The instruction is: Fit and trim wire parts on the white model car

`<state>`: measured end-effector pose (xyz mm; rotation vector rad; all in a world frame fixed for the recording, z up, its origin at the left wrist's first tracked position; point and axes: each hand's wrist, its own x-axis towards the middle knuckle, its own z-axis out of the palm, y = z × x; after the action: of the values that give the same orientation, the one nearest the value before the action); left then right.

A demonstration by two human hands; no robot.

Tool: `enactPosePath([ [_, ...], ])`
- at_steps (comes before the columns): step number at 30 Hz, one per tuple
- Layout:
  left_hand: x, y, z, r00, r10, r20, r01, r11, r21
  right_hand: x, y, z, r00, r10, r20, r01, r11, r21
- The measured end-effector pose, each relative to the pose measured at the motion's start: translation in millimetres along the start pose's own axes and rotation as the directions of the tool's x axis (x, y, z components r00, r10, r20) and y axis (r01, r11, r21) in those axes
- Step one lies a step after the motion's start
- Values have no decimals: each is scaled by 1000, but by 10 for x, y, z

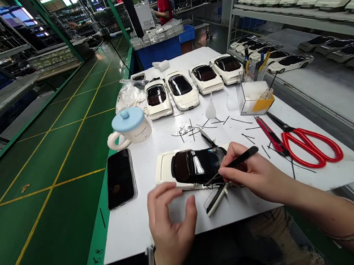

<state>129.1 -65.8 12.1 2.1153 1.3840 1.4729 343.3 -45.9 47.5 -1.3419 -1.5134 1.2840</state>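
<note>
A white model car point(164, 169) with a dark roof lies sideways on the white table, its near door point(217, 201) swung out and the far door point(206, 137) open too. My right hand point(250, 172) pinches black tweezers point(241, 157), whose tips point down at the near side of the car by the door opening. Just in front of the car's left end is my left hand point(172, 220), fingers curved and apart, with nothing held. Thin black strips point(248, 138) are scattered behind and to the right of the car.
Several white model cars point(182, 90) stand at the back. A lidded mug point(132, 126) and a phone point(119, 179) are at left. Red scissors point(309, 145), a cutter point(271, 136) and a clear tool box point(255, 98) are at right. A person in red point(163, 4) is beyond.
</note>
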Motion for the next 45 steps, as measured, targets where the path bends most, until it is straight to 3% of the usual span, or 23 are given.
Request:
enactPosePath([
  [3, 239, -49, 47, 989, 62, 132, -94, 964, 248, 7, -12, -5, 998, -63, 16, 64, 989, -130],
  [6, 309, -102, 139, 960, 31, 279, -110, 955, 276, 19, 1, -3, 987, -149, 66, 159, 963, -216],
  [8, 286, -138, 192, 953, 19, 303, -114, 948, 298, 24, 14, -4, 978, -186, 94, 203, 954, -223],
  [28, 208, -206, 262, 963, 85, 255, -171, 925, 338, 6, 214, -28, 939, -331, 93, 338, 938, -74],
  [45, 205, -198, 254, 962, 99, 254, -184, 923, 339, 29, 274, 11, 913, -392, 110, 401, 913, -78],
])
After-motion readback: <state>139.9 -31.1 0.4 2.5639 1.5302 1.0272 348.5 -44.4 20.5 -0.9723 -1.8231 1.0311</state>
